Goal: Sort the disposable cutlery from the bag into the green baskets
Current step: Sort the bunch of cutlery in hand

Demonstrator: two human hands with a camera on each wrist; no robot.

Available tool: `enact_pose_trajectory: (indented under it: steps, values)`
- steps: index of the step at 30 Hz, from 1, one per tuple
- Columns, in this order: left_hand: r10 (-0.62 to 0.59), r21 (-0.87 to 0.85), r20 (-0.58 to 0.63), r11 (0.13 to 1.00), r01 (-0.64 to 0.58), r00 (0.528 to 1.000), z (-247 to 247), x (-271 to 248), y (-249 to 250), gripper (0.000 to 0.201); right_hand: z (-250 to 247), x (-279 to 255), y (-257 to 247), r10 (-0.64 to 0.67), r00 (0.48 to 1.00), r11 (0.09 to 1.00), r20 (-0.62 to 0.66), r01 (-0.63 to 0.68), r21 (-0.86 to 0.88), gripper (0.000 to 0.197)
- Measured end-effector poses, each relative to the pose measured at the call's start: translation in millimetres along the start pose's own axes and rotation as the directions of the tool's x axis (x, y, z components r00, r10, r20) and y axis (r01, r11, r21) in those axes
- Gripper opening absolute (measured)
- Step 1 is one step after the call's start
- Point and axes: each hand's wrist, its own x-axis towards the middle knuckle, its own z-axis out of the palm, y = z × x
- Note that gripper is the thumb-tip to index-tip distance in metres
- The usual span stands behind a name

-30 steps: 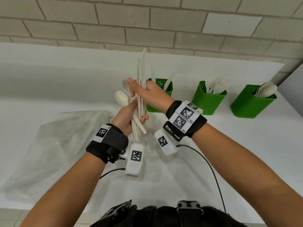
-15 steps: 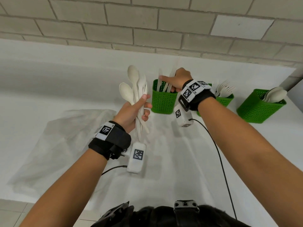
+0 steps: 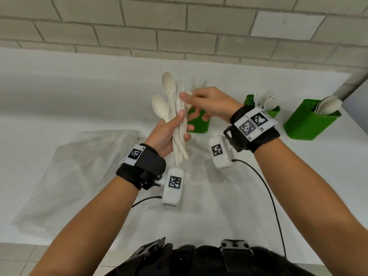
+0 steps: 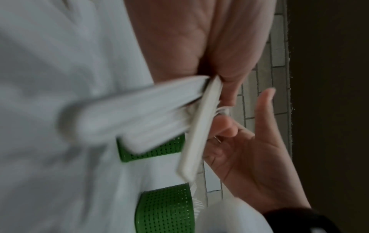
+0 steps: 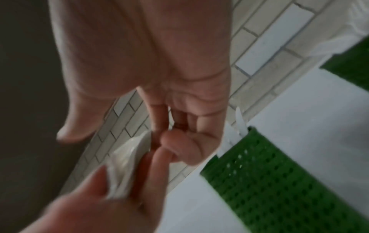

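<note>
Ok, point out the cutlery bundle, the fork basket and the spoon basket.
cutlery bundle (image 3: pixel 172 108), head view, handles above the thumb.
fork basket (image 3: pixel 250 100), head view, left wall.
spoon basket (image 3: pixel 306 124), head view, front wall.

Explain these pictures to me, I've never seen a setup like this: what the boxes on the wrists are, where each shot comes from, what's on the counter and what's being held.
No machine here: a person wears cameras. The wide shot comes from the head; the blurry close-ups come from the white boxes strapped under each wrist. The left hand holds a bundle of white spoons and forks in its grip. The right hand reaches its fingers to the bundle's top; whether it pinches a piece is unclear. On the white counter lie a clear plastic bag and three green baskets, already holding cutlery.
</note>
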Motion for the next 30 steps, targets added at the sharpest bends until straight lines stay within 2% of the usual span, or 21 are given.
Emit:
enact_pose_trajectory:
  steps: [2,6,10,14,16,18,21,25,28,30]
  values:
    - [0.009,-0.028,0.02,1.0,-0.008,1.0,0,-2,-1,0.018,9,-11,3,-0.028,0.994,0.997,0.106,0.02,0.074,0.031]
    - [-0.002,0.006,0.085,1.0,0.002,0.996,-2,-10,-2,0.02,14,-25,16,-0.015,0.998,0.931,0.069,-0.011,0.365,0.022]
    - [-0.036,0.074,0.156,0.997,0.025,0.987,0,-15,-7,0.024,24,-39,17,0.035,0.994,0.901,-0.1,0.012,0.434,0.016]
    - [-0.078,0.122,0.094,0.99,0.066,0.992,4,-18,-17,0.02,25,-44,21,0.165,0.929,0.811,-0.332,0.064,0.582,0.023]
    - [-0.09,0.136,0.077,0.987,0.079,0.993,8,-19,-24,0.017,25,-49,24,0.191,0.914,0.773,-0.359,0.085,0.628,0.023]
    - [-0.083,0.209,0.074,0.976,0.066,0.994,16,-18,-30,0.018,29,-53,23,0.146,0.927,0.774,-0.345,0.11,0.624,0.017]
    - [-0.043,0.291,0.054,0.956,0.025,0.998,32,-15,-38,0.022,31,-56,23,0.063,0.92,0.874,-0.386,0.135,0.466,0.02]
    - [0.044,0.429,0.011,0.902,-0.045,0.999,55,-10,-48,0.024,19,-58,30,0.074,0.901,0.943,-0.427,0.076,0.324,0.033]
    - [0.114,0.494,-0.022,0.865,-0.089,0.993,70,-6,-56,0.03,6,-60,36,0.054,0.913,0.96,-0.405,0.063,0.271,0.031]
    - [0.133,0.481,-0.046,0.872,-0.095,0.99,77,-4,-61,0.029,-3,-60,39,0.056,0.925,0.958,-0.375,0.056,0.282,0.029]
